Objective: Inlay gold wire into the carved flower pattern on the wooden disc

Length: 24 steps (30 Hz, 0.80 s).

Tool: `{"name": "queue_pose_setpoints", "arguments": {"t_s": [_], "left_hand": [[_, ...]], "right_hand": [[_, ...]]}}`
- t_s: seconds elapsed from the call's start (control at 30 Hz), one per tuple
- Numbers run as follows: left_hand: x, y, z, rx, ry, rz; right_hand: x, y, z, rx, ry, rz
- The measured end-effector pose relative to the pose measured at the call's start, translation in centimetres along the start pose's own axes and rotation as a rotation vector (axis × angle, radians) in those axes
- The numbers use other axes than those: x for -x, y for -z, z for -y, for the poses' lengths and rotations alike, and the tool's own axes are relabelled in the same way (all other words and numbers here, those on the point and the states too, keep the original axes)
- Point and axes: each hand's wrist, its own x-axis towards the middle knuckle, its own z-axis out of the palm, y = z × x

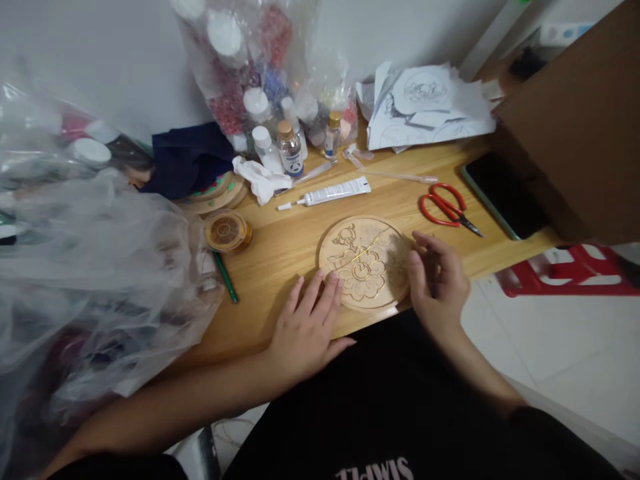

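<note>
Clear plastic bags (95,267) blur their contents, and bottle labels (291,155) are too small to read.

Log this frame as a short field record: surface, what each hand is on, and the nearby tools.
surface: wooden table
workpiece: round wooden disc with a flower outline and gold wire
left hand: flat, fingertips on the disc's left edge
right hand: at the disc's right edge, grip unclear
nearby tools: red scissors, white glue tube, wire spool, phone
</note>
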Motion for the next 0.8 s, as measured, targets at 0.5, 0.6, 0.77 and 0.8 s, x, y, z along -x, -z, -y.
{"name": "queue_pose_setpoints", "arguments": {"t_s": [0.5,0.6,0.77,0.8], "left_hand": [[0.1,-0.5,0.0,0.031,-0.008,-0.034],[0.1,-0.6,0.0,0.037,-0.007,-0.031],[0.2,-0.8,-0.1,0.058,-0.006,-0.047],[0.2,-0.9,-0.1,0.062,-0.007,-0.047]], "right_hand": [[-0.8,0.2,6.7,-0.406,-0.308,0.482],[-0.9,0.1,6.7,-0.339,-0.282,0.489],[-0.5,-0.5,6.8,-0.154,-0.114,0.439],[-0.3,-0.8,6.8,-0.139,-0.079,0.434]]}}
